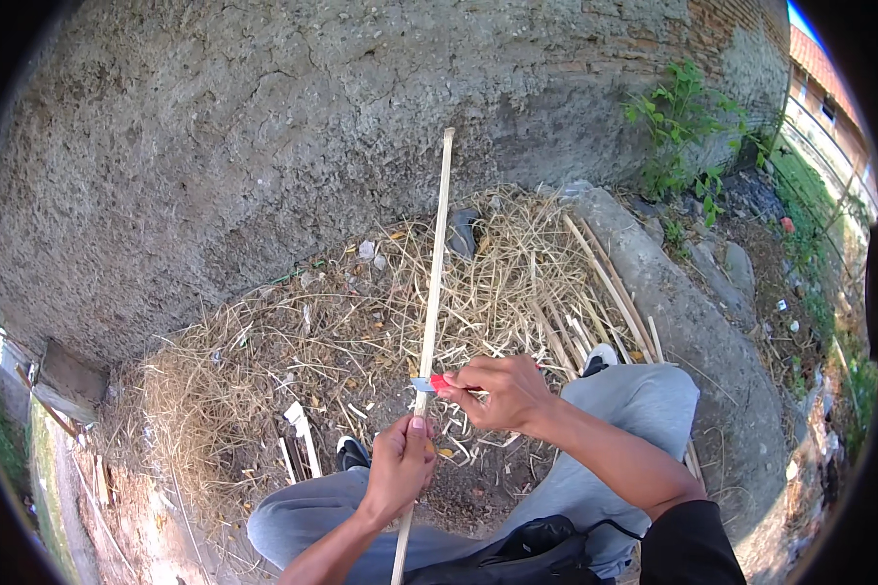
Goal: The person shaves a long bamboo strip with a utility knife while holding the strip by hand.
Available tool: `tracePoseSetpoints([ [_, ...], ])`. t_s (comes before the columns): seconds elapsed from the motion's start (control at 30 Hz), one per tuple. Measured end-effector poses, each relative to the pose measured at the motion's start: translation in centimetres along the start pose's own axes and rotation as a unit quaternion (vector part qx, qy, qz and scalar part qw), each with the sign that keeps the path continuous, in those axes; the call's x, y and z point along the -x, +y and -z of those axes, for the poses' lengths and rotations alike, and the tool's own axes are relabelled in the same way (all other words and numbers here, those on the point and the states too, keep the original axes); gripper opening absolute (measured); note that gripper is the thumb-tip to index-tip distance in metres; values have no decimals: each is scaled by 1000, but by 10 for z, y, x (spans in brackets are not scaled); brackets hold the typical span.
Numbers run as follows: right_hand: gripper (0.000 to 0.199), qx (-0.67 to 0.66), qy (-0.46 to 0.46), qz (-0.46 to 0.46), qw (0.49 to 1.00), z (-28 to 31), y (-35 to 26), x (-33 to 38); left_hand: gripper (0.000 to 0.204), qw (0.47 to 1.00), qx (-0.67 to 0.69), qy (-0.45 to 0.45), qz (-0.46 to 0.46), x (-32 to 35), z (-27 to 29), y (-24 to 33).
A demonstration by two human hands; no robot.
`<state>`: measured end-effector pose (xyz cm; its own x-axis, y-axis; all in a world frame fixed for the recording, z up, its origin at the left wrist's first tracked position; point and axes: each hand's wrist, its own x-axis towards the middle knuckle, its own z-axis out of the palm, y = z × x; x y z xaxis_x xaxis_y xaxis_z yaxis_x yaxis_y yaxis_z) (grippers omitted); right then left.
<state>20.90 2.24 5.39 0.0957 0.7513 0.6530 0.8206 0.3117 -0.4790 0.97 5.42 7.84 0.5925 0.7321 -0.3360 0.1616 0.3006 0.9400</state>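
A long pale strip of split bamboo or wood (437, 263) runs from near my lap up toward the wall. My left hand (403, 458) is closed around its lower part, with the thumb lying along it. Just above, my right hand (498, 392) grips a knife by its red handle (441, 382). The short metal blade (422, 384) lies across the strip, touching it. Part of the handle is hidden in my fingers. Pale shavings and short offcuts (463, 451) lie scattered on the ground below my hands.
A rough grey wall (263, 146) rises ahead. Dry straw-like shavings (517, 263) cover the ground before it. Several sticks (610, 283) lean by a stone slab (654, 263) at the right, with a green plant (688, 117) beyond. Sticks (302, 439) lie near my left shoe (351, 451).
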Motion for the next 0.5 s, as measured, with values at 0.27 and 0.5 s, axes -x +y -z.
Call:
tracePoseSetpoints([
  [0.27, 19, 5, -37, -46, 998, 1, 23, -8, 27, 999, 8, 3, 32, -2, -4, -9],
  [0.5, 20, -6, -19, -40, 999, -2, 24, -6, 26, 999, -28, 3, 24, 6, -5, -5],
])
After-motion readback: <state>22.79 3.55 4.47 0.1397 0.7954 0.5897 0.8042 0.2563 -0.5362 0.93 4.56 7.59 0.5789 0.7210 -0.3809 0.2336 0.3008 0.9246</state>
